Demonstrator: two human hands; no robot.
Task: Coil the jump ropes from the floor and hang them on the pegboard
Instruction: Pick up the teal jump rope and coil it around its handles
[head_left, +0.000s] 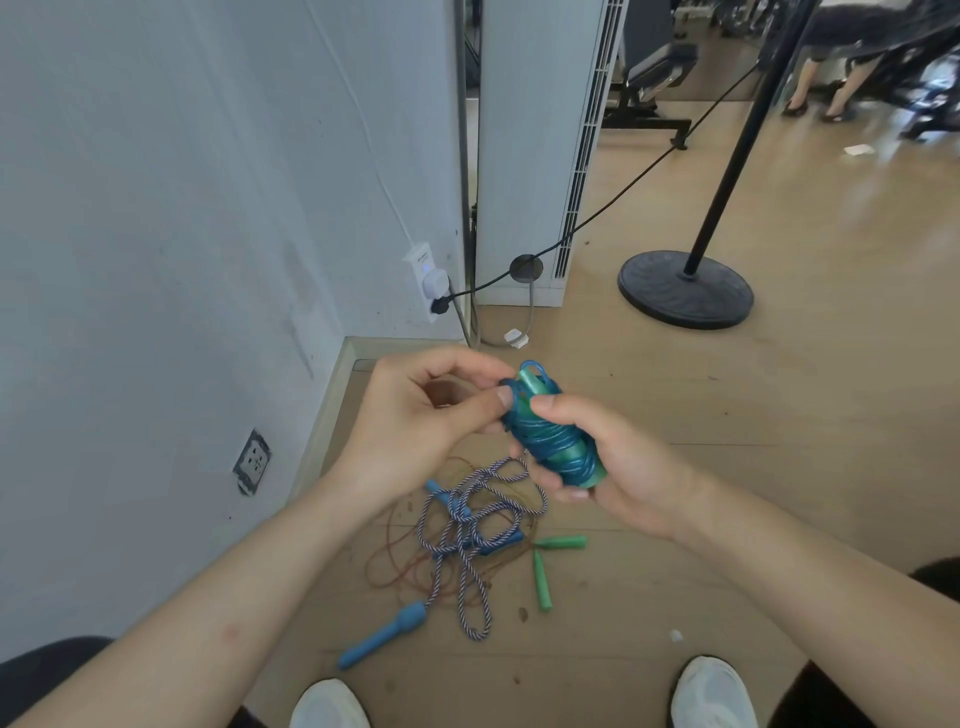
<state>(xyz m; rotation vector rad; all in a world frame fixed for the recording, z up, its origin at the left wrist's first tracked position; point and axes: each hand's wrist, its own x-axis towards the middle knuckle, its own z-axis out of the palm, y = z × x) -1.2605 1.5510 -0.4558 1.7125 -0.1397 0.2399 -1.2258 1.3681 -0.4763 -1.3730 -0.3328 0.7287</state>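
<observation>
A blue jump rope is wound tightly round its green handles into a bundle held above the floor. My right hand grips the bundle from below and the right, thumb on top. My left hand pinches the rope's loop end at the bundle's upper left. On the floor beneath lies a tangled striped blue-and-white rope with blue handles. A thin brown rope with two green handles is mixed in with it. No pegboard is in view.
A white wall with sockets runs along the left, and a white air unit stands in the corner. A black stand base sits on the wooden floor to the right, with a black cable stretched across. My white shoes show at the bottom.
</observation>
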